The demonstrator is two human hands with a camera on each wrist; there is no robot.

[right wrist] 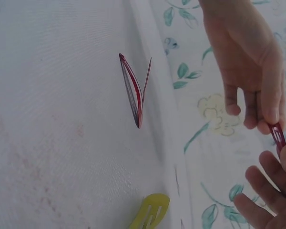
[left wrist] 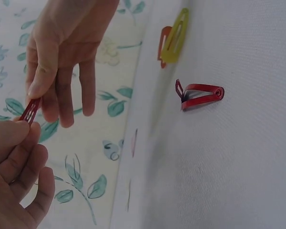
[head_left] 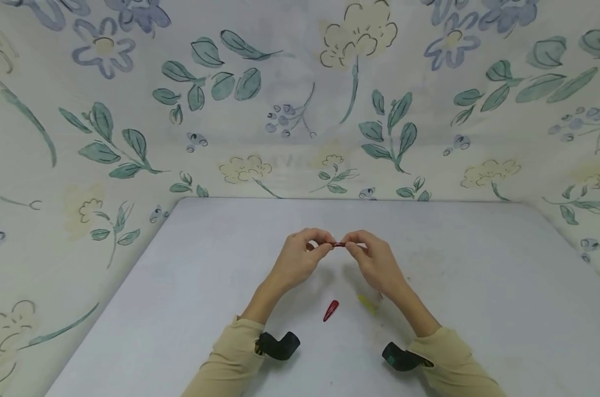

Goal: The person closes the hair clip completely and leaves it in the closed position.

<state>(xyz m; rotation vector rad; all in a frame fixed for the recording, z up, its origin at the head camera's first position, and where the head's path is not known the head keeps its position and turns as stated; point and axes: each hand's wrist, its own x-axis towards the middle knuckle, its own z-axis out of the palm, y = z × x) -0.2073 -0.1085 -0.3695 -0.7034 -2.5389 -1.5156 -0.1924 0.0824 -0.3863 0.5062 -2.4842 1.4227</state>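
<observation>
Between my two hands, raised over the table, is a dark red snap hair clip [head_left: 339, 244]. My left hand [head_left: 300, 259] pinches one end between thumb and forefinger. The other end is pinched the same way by my right hand [head_left: 376, 262]. In the left wrist view the held clip [left wrist: 30, 110] shows slots along its middle, and its ends are covered by fingertips. A second red snap clip [head_left: 331, 310] lies below the hands, its parts sprung apart in the left wrist view [left wrist: 202, 97].
A yellow snap clip [head_left: 367, 304] lies on the white table [head_left: 181, 331] under the right forearm. Against it rests an orange-red clip [left wrist: 163, 43]. Black wrist cameras [head_left: 280, 346] stick out from both sleeves. Floral cloth [head_left: 290, 165] hangs behind the table.
</observation>
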